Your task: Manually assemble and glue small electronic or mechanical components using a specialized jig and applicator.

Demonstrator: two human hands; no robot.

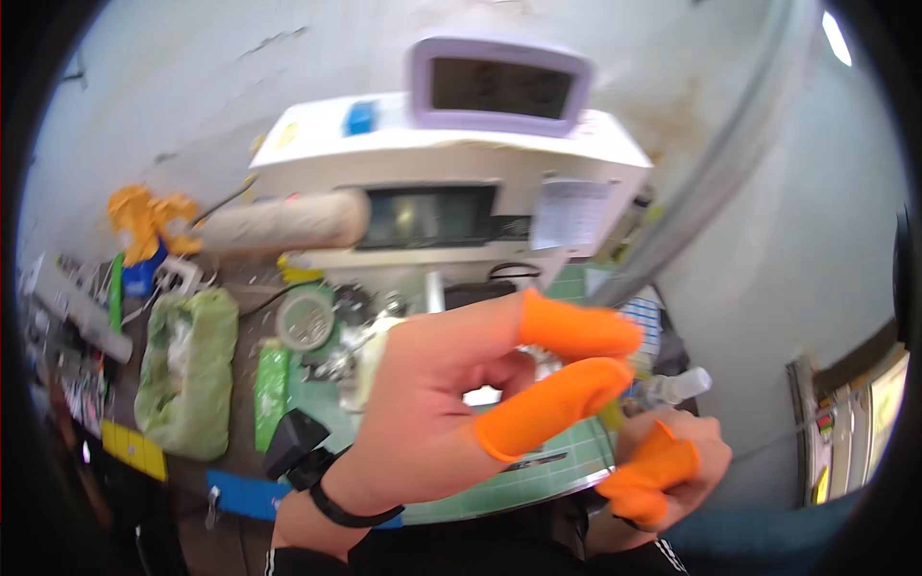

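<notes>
My left hand (432, 403) is raised close in front, over the green cutting mat (451, 504). Orange finger cots cover its thumb and forefinger, whose tips come together in a pinch; anything between them is too small or hidden to tell. A black strap with a small black device (298, 451) goes round that wrist. Lower at the right, my right hand (682, 470) is curled closed, also with orange finger cots, and what it may hold is hidden. Just beyond it lies a clear bottle with a whitish end (677, 386); I cannot tell whether the hand touches it.
Behind the mat stands a white machine (403, 163) with a dark window and a purple-framed clock (499, 86) on top. A pale roll (288, 221) juts out at left. A green-lined bin (187, 374), round dish (305, 320) and green packet (272, 394) sit left. A grey pipe (711, 163) slants at right.
</notes>
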